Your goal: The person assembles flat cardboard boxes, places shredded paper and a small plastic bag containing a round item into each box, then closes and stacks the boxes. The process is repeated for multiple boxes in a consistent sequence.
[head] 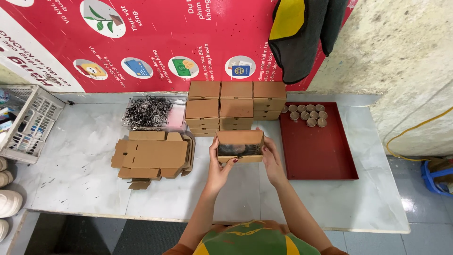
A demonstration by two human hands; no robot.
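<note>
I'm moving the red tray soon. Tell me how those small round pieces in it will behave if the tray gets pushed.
The round pieces look like short cylinders standing loose, so they would probably slide or topple. Tipped over, they could roll. The red tray is mostly bare, but its raised rim should likely keep them in.

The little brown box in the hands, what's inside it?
The small cardboard box is open, held by the left hand and right hand. Something dark and tangled lies inside. What it is exactly cannot be told, and the box bottom is covered by it.
</note>
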